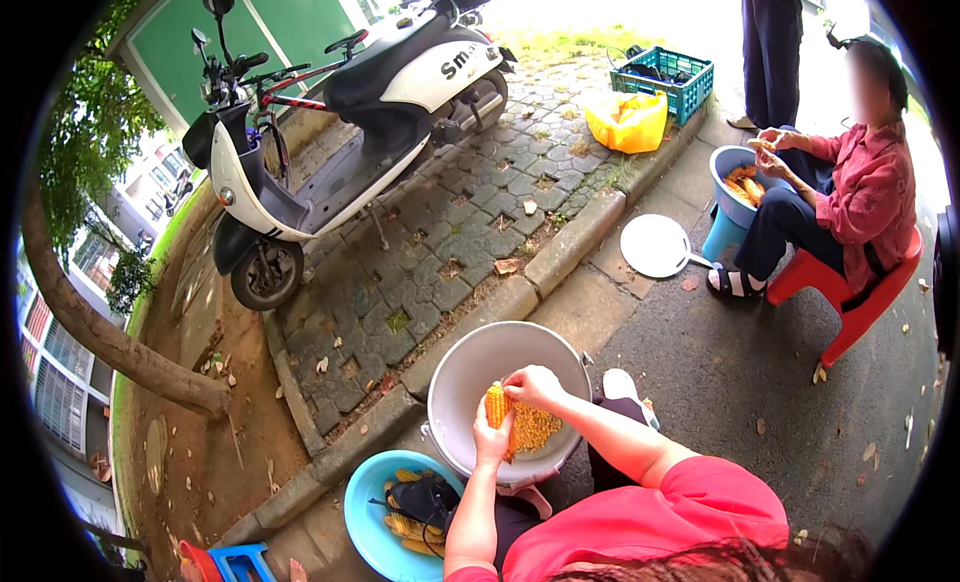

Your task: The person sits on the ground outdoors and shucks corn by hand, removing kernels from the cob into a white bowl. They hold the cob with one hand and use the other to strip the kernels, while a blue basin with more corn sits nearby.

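Observation:
My left hand (pixel 491 435) grips an ear of corn (pixel 496 405), held upright above a large pale bucket (pixel 457 372). My right hand (pixel 536 387) is at the upper part of the same ear, its fingertips against the kernels; whether they pinch any kernel is too small to tell. Loose yellow kernels (pixel 536 428) lie on the bottom of the bucket, partly hidden by my arms. Beside the bucket at the lower left, a light blue basin (pixel 364 481) contains several ears of corn (pixel 412 529) and a black item (pixel 424 499), perhaps a bag.
A person (pixel 862 184) sits on a red plastic chair (pixel 810 282), working corn over a blue bucket (pixel 724 158). Near them lie a round white lid (pixel 652 244), a yellow bag (pixel 626 124) and a green crate (pixel 697 86). A stone kerb (pixel 502 308) borders paving with a parked scooter (pixel 352 131).

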`<state>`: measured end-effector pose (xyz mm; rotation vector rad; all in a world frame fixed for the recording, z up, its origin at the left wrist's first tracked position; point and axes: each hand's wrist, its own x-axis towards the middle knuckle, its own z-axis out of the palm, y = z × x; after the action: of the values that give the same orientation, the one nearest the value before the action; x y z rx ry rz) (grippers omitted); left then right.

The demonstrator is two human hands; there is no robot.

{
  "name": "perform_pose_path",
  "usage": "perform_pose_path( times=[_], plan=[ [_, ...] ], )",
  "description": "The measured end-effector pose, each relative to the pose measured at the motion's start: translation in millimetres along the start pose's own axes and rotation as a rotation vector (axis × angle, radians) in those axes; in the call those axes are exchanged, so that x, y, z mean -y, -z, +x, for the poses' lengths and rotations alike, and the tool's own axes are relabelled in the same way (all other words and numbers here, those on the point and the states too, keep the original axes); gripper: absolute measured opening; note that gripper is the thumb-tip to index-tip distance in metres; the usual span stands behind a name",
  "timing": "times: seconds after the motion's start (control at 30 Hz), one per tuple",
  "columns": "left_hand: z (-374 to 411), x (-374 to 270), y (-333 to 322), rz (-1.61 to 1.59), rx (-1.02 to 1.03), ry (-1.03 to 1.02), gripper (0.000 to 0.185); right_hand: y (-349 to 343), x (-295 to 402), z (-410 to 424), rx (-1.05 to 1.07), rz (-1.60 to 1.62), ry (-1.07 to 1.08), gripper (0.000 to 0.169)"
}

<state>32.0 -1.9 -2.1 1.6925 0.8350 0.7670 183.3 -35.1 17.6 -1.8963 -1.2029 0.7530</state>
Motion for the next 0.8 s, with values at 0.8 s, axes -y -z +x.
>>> perform_pose_path(
  times=[0.8],
  plan=[
    [-6,0,-12,-0.074,-0.014,0.031,0.048,-9,2,-2,-0.078,-0.242,0.008,0.018]
  ],
)
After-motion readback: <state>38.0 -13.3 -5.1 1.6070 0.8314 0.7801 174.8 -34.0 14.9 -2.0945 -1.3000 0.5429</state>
